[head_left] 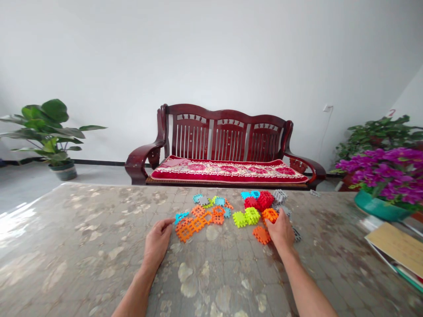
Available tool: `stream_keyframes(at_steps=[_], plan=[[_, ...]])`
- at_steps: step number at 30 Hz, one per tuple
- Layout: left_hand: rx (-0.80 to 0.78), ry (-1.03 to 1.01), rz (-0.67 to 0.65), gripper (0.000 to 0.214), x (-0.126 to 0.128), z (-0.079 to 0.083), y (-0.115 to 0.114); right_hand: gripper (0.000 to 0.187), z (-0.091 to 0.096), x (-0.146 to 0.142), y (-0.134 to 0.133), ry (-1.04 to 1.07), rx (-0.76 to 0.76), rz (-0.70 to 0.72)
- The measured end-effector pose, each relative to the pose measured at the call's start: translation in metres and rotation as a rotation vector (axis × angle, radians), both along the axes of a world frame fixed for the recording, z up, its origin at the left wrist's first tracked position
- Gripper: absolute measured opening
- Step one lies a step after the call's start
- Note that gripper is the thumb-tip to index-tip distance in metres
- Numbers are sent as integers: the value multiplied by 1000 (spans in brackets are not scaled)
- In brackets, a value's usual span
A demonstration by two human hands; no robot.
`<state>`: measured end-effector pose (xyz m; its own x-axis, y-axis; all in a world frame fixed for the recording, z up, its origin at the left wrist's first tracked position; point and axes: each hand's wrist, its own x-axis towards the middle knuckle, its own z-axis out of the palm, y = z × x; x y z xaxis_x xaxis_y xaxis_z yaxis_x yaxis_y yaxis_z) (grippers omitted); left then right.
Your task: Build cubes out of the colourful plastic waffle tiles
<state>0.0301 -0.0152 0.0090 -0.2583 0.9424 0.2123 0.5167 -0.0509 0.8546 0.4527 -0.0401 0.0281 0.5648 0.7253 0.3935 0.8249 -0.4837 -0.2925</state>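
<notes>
Several plastic interlocking tiles lie scattered on the patterned table [82,246]. My left hand [157,243] rests on the table, fingers curled, its tips touching the edge of a joined orange tile panel [193,225]. My right hand [281,231] reaches among the loose pieces, fingers bent over an orange tile [270,214]; another orange tile [261,234] lies just left of it. Yellow-green tiles [246,216], red tiles [259,201], blue tiles [250,194] and grey tiles [279,195] sit beyond. Whether the right fingers grip the tile is hidden.
A dark wooden bench [224,149] with a red cushion stands behind the table. A potted green plant [49,136] is on the floor at left. A teal pot of purple flowers [386,185] and a stack of books [396,251] occupy the table's right side.
</notes>
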Motion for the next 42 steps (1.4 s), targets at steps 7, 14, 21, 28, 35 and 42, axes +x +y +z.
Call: stream_keyframes(at_steps=[7, 14, 21, 28, 35, 42], plan=[[6, -1, 9, 32, 1, 1, 0, 66, 10, -5, -9, -45, 31, -14], [5, 29, -5, 31, 3, 1, -1, 41, 8, -47, -23, 27, 282, 241], [3, 32, -11, 31, 2, 1, 0, 27, -12, -135, -16, 214, 174, 644], [2, 13, -13, 31, 3, 3, -1, 26, 3, -181, 1, 69, 44, 824], [3, -10, -6, 33, 7, 7, -4, 29, 8, -194, 8, -64, -56, 925], [5, -34, -11, 32, 8, 7, -4, 33, 1, -182, -8, 8, -44, 892]])
